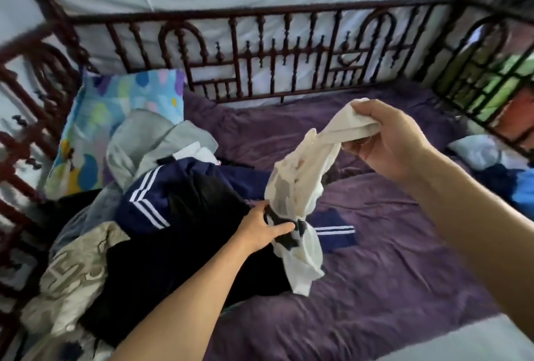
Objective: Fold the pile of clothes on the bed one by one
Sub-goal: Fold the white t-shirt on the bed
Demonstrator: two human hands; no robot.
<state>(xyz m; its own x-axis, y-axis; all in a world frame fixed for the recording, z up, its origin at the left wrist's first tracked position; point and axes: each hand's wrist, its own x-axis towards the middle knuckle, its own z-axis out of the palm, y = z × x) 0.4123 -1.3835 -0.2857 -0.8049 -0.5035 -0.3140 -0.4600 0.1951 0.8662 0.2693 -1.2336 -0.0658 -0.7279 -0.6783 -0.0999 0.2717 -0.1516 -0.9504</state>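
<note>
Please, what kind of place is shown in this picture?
Most likely a home bedroom: a purple bed sheet, a dark ornate bed rail, a patterned pillow, and a pile of clothes lying on the sheet.

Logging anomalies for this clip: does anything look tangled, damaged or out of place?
The white garment hanging from the right hand is twisted, with a black piece tangled at its middle, where the left hand grips.

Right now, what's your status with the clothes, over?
Right grip holds top of white garment, raised. Left grip pinches its middle. Dark fabric caught around it there. Pile beside, unfolded.
</note>
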